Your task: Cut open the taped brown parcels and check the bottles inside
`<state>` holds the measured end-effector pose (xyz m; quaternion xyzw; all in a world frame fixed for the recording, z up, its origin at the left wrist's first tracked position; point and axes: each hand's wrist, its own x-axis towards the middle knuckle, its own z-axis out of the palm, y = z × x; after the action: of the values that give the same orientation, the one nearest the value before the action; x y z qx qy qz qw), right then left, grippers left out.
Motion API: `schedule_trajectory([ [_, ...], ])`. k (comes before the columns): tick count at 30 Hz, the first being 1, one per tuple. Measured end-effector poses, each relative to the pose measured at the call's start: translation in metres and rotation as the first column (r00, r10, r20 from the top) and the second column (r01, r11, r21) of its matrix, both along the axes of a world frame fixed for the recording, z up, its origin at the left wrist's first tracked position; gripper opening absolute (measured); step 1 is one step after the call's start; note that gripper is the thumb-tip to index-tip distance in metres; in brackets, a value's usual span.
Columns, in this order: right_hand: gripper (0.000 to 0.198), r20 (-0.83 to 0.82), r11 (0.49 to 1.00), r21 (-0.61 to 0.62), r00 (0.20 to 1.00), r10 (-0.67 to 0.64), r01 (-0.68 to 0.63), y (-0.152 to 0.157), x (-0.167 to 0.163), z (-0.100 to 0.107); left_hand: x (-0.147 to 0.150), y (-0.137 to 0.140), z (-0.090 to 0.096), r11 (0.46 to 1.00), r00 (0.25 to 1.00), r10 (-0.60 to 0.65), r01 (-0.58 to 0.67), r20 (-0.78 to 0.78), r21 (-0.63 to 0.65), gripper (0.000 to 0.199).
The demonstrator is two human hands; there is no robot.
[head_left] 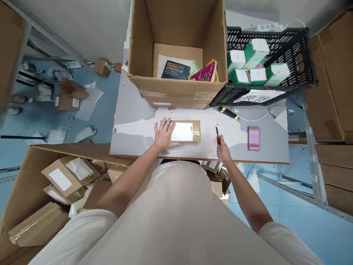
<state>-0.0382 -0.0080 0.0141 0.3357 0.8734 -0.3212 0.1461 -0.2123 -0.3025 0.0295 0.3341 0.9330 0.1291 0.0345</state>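
Two bare hands are at work over a grey-and-white tabletop (129, 141). Fingers fanned wide, the left hand (164, 134) lies palm down on the near-left part of a slim brown cardboard box (185, 131), its thumb reaching out along the edge closest to the body. To the right of those fingers the box shows a white paper label (180, 127) and, at its far right end, a band of shiny clear tape (196, 132). Closed around a slender red-and-black utility knife (218, 137), the right hand (224, 150) is well apart from the box, the knife's dark tip pointing away from the body.

As far as can be judged, work on this box is at an early point: it looks closed, its visible tape seems whole, and no cut shows. Its contents remain hidden.

Beyond the left hand, a large open brown carton (179, 88) holds several books, among them a dark-covered book (176, 70) and a magenta one (204, 72). Below the left forearm, another big carton (79, 148) holds many brown parcels (60, 180), the visible ones apparently unopened, so plenty may be left.
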Motion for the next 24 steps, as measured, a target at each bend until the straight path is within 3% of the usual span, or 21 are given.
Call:
schedule_trajectory([
  [3,0.063,0.103,0.98,0.186,0.994,0.047,-0.066,-0.01,-0.018,-0.033,0.011,-0.008,-0.002,0.997,0.995,-0.067,0.071,-0.069,0.044,0.064],
  [6,0.06,0.14,0.959,0.272,0.989,0.042,-0.08,-0.022,-0.023,-0.057,0.028,-0.016,-0.005,0.992,0.99,-0.107,0.113,-0.088,0.064,0.039],
  [8,0.058,0.102,0.951,0.3,0.994,0.045,-0.074,-0.025,-0.022,-0.063,0.038,-0.02,-0.009,0.991,0.99,-0.109,0.115,-0.086,0.075,0.032],
  [11,0.06,-0.05,0.939,0.332,0.992,0.117,-0.094,-0.025,-0.03,-0.05,0.047,-0.023,-0.017,0.991,0.992,-0.103,0.109,-0.071,0.084,0.036],
  [14,0.067,-0.242,0.895,0.362,0.901,0.36,-0.26,-0.027,-0.06,-0.018,0.051,-0.023,-0.024,0.991,0.994,-0.099,0.102,-0.041,0.09,0.04],
  [15,0.07,-0.267,0.85,0.377,0.836,0.48,-0.367,-0.03,-0.074,-0.005,0.051,-0.023,-0.025,0.991,0.995,-0.097,0.099,-0.03,0.094,0.041],
  [17,0.074,-0.227,0.706,0.413,0.686,0.691,-0.575,-0.042,-0.101,0.016,0.051,-0.022,-0.028,0.989,0.995,-0.102,0.102,-0.007,0.107,0.042],
  [20,0.065,-0.051,0.499,0.442,0.534,0.844,-0.745,-0.062,-0.129,0.038,0.049,-0.022,-0.031,0.986,0.994,-0.113,0.11,0.009,0.128,0.042],
  [22,0.053,0.039,0.431,0.453,0.501,0.865,-0.78,-0.068,-0.138,0.046,0.049,-0.022,-0.033,0.984,0.994,-0.108,0.106,0.005,0.14,0.043],
  [24,0.044,0.087,0.44,0.436,0.524,0.848,-0.785,-0.065,-0.147,0.051,0.05,-0.022,-0.036,0.982,0.994,-0.11,0.108,0.002,0.157,0.043],
])
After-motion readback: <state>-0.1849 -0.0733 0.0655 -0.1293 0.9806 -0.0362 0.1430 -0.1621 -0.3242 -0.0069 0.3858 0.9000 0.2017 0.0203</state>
